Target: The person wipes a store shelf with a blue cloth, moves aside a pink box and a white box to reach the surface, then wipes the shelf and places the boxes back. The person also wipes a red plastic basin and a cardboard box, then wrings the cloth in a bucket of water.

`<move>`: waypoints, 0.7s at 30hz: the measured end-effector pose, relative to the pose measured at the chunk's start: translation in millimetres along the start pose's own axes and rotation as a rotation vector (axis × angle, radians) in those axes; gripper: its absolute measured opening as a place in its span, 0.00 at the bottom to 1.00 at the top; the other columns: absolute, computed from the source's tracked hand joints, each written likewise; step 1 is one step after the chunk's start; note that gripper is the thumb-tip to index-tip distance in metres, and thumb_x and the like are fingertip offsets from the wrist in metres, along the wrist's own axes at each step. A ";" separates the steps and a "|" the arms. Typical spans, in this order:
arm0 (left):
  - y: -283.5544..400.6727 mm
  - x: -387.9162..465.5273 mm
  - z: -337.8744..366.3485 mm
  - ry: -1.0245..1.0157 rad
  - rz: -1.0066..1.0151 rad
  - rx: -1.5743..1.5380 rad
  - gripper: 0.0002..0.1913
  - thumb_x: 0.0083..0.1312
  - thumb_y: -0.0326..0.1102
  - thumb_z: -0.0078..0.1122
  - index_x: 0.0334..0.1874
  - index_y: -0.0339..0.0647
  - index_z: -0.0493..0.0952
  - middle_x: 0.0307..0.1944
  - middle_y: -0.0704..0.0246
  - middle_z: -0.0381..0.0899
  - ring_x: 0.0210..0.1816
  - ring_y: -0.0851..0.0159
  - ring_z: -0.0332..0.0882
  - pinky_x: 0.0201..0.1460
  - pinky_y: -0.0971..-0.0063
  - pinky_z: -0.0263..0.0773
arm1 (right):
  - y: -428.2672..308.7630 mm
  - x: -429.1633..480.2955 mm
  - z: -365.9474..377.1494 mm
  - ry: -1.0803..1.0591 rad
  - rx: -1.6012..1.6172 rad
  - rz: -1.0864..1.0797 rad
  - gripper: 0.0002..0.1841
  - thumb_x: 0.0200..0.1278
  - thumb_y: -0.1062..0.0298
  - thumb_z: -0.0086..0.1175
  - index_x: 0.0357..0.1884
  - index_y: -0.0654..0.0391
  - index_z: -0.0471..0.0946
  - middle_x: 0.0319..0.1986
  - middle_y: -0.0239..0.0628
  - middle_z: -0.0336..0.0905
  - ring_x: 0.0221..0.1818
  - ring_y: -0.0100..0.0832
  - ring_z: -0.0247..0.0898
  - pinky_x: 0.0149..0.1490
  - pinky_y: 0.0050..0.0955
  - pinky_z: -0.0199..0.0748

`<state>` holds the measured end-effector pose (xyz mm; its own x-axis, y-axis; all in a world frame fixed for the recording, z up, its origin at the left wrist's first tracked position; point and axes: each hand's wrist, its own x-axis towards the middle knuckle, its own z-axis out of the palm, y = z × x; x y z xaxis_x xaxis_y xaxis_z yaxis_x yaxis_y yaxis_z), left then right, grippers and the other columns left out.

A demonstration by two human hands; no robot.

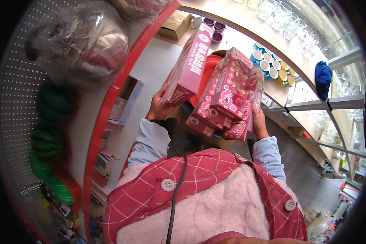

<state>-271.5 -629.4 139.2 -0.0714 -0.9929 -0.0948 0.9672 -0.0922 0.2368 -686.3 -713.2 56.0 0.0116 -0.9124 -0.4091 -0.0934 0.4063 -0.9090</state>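
Observation:
My left hand (160, 105) grips the lower left edge of a large pink cardboard box (189, 67), which stands tilted and bears white writing. Beside it is a bundle of smaller pink toy boxes (231, 94), several together, printed with cartoon bears; the front one has a clear window. My right hand (259, 122) holds the rightmost pink box (256, 88) of that bundle at its outer side, thumb on top and the other fingers mostly hidden. A red plastic item (209, 65) shows between the large box and the bundle, its lower part covered.
At left, a red-edged shelf (106, 122) carries a plastic-wrapped bundle (88, 45) and watermelon-patterned balls (47, 141). Blue and yellow mugs (270, 65), purple cups (217, 32) and glass mugs (288, 19) stand on shelves ahead and right. A black cable (175, 198) hangs down my front.

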 end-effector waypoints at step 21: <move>-24.3 17.4 -163.3 0.048 0.405 -0.665 0.35 0.66 0.43 0.56 0.73 0.37 0.56 0.70 0.39 0.55 0.58 0.44 0.73 0.52 0.62 0.80 | -10.8 -4.4 -8.7 -0.076 -0.195 -0.084 0.29 0.71 0.47 0.50 0.59 0.66 0.70 0.51 0.42 0.78 0.50 0.28 0.73 0.56 0.28 0.69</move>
<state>-256.4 -632.2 -26.1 0.3149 -0.9338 -0.1697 0.8596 0.3564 -0.3661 -694.1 -714.0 68.3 0.1021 -0.9334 -0.3439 -0.2794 0.3049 -0.9105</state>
